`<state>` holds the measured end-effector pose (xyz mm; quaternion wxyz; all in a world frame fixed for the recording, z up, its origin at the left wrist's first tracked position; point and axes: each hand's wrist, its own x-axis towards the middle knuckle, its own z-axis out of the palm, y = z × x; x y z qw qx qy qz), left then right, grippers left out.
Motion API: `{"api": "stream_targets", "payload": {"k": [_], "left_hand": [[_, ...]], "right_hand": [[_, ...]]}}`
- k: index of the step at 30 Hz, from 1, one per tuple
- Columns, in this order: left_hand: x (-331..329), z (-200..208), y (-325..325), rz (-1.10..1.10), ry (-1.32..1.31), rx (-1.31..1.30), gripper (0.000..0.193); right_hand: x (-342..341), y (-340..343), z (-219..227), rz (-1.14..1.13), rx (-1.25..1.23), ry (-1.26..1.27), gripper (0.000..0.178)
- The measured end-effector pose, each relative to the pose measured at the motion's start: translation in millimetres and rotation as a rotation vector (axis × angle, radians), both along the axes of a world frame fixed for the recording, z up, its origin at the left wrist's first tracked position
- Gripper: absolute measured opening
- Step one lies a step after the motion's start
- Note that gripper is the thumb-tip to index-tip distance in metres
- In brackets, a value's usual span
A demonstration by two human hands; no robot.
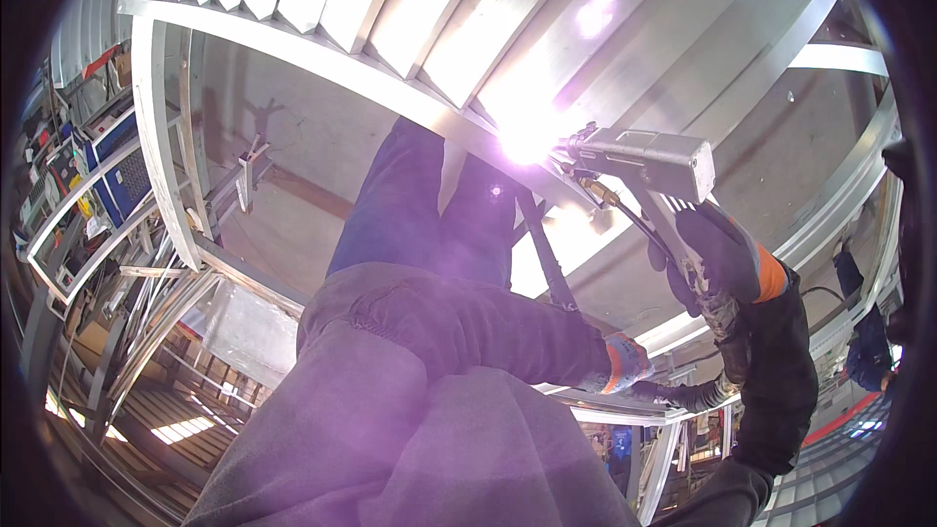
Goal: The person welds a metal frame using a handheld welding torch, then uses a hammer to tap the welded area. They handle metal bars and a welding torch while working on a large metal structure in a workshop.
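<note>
My right hand [708, 259], in a dark glove with an orange cuff, is wrapped round the handle of a welding gun [644, 158]. A blinding white-violet glare burns at the gun's tip and hides the spot it meets on the metal frame edge. That edge belongs to a silvery slatted metal panel [410, 29]. Across my body reaches my left arm; the gloved left hand [628, 361] is closed by the gun's dark hose [688, 395] and seems to grip it, though its fingers are partly hidden.
Metal frame bars [161, 137] stand at the left, beside shelving with a blue crate [122, 176]. Thin metal strips [161, 332] lie in a bundle at lower left. Another person's dark-clothed body [867, 346] shows at the far right. My legs are beneath the panel's edge.
</note>
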<state>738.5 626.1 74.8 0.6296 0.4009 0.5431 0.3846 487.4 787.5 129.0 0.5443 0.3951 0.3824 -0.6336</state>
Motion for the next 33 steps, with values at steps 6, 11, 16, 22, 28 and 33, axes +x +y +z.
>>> {"api": "stream_targets", "payload": {"k": [6,11,16,22,28,33], "left_hand": [[-9.8,3.8,1.9,-0.045,0.037,-0.003,0.005],[-7.8,0.7,1.0,0.017,0.058,-0.005,0.007],[-1.1,-1.7,2.2,0.039,0.056,-0.003,0.008],[-4.1,-1.3,3.4,0.016,0.021,-0.034,0.007],[-0.6,-2.0,3.4,0.027,0.025,-0.049,0.008],[5.4,-5.8,7.9,0.08,-0.004,0.004,0.006]], "right_hand": [[-4.1,-4.2,4.6,0.095,0.032,0.091,0.032],[-5.8,-3.8,3.9,0.115,-0.021,0.078,0.028],[-3.2,-2.8,4.6,0.121,-0.018,0.081,0.028],[-0.1,-1.2,4.7,0.111,-0.034,0.072,0.027],[4.2,1.3,5.8,0.121,-0.026,0.077,0.026],[7.7,3.4,6.2,0.088,-0.017,0.051,0.027]]}}
